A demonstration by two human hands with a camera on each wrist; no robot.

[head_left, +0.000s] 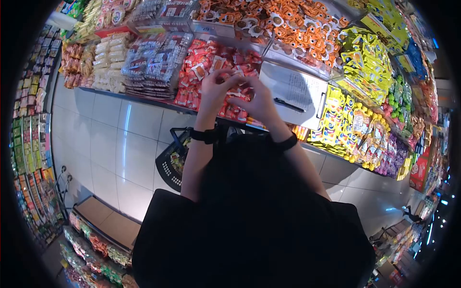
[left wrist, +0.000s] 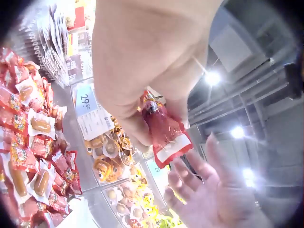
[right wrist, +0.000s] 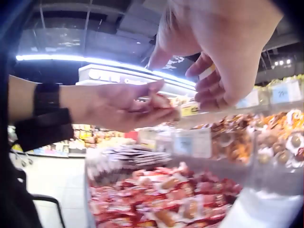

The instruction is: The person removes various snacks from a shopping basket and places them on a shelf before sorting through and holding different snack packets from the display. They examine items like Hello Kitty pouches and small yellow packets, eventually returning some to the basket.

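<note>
My left hand [head_left: 214, 92] pinches a small red snack packet [left wrist: 167, 130] between thumb and fingers, raised above a bin of similar packets. A pale label strip shows near the packet's lower end. The right hand [head_left: 260, 100] is close beside it, its fingers [left wrist: 205, 166] spread loosely toward the packet with nothing gripped. In the right wrist view, the left hand [right wrist: 126, 104] is palm up around the packet, and the right hand [right wrist: 216, 52] hovers above and to the right. Below both hands lies the heap of red packets [head_left: 192, 62], some showing brown sausages through clear film.
Left of the heap stand stacked dried-meat packs [head_left: 156, 60]. To its right, a clipboard [head_left: 283, 77] with paper carries a black pen [head_left: 289, 105]. Yellow packets [head_left: 336, 120] fill bins further right. A black shopping basket [head_left: 168, 168] is on the floor below the left forearm.
</note>
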